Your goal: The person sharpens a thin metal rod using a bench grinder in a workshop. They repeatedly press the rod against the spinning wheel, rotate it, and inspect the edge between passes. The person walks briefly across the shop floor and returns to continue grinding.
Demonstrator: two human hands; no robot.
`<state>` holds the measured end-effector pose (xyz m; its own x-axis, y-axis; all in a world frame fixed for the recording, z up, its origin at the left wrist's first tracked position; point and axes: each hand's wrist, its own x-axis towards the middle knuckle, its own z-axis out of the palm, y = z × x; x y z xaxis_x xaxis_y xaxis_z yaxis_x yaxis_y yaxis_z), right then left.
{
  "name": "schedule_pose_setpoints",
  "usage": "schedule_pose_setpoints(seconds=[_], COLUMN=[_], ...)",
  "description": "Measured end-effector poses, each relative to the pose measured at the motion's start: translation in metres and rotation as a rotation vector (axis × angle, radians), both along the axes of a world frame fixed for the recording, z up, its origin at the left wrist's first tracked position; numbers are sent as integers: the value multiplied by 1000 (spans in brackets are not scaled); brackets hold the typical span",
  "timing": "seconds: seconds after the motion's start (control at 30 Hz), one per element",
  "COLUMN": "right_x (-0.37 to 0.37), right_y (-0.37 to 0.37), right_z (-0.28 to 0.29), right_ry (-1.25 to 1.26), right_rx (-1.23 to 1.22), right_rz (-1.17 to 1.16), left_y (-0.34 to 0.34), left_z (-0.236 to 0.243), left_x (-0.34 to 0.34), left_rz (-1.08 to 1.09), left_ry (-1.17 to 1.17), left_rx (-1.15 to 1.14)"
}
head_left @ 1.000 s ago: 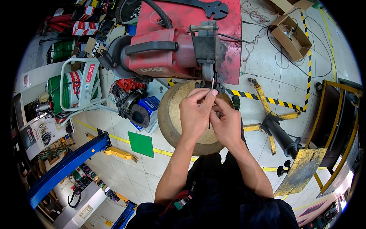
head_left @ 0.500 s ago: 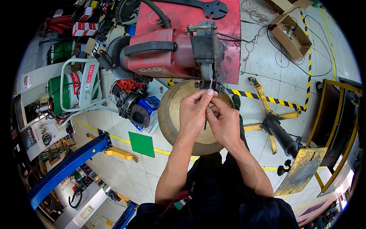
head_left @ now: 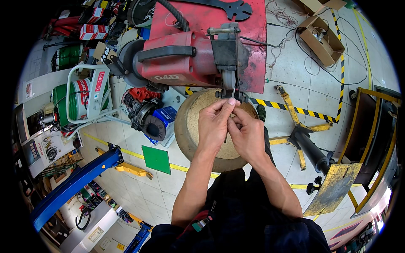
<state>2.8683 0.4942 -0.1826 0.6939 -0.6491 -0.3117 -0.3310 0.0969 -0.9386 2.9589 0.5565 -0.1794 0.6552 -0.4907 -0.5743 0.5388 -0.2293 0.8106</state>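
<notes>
My left hand [head_left: 215, 124] and my right hand [head_left: 249, 134] are close together, both closed on a thin metal rod [head_left: 225, 137] whose exact kind I cannot make out. Its bright tip points away from me, up to the right-hand wheel [head_left: 229, 78] of a red bench grinder [head_left: 175, 61]; whether it touches the wheel cannot be told. My left thumb lies along the top of the rod. The fingers of my right hand pinch it from the right, and its dark tail shows below them. Just beyond my fingertips is the grinder's tool rest [head_left: 223, 94].
A round, tan-topped drum [head_left: 190, 145] stands below my hands. The grinder sits on a red stand [head_left: 255, 63]. On the left are a blue box [head_left: 165, 116], a green drum [head_left: 74, 99] and a blue lift arm [head_left: 80, 183]. A yellow-legged stand [head_left: 310, 145] is on the right.
Almost nothing differs. Both hands keep their grip on the rod at the grinder, with only a very slight shift of the fingers and rod.
</notes>
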Motion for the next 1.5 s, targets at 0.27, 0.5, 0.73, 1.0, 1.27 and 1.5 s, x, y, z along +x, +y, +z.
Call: schedule_pose_setpoints(seconds=[0.27, 0.5, 0.73, 1.0, 1.27, 1.5], right_x=[-5, -6, -13, -8, -1, 0], right_y=[4, 8, -2, -2, 1, -1], right_z=[-12, -10, -9, -12, -10, -6], right_ry=[8, -25, -84, -1, -21, -11], right_rx=[-178, 201, 380, -133, -97, -52], right_rz=[36, -91, -37, 48, 29, 55], left_y=[-1, -6, -3, -3, 0, 1], left_z=[-6, 0, 4, -3, -3, -1], left_x=[0, 0, 4, 1, 5, 4], left_rz=[-92, -165, -204, -186, -169, -137], left_ry=[-252, -409, -177, -297, -284, -276], left_rx=[86, 103, 100, 81, 116, 91])
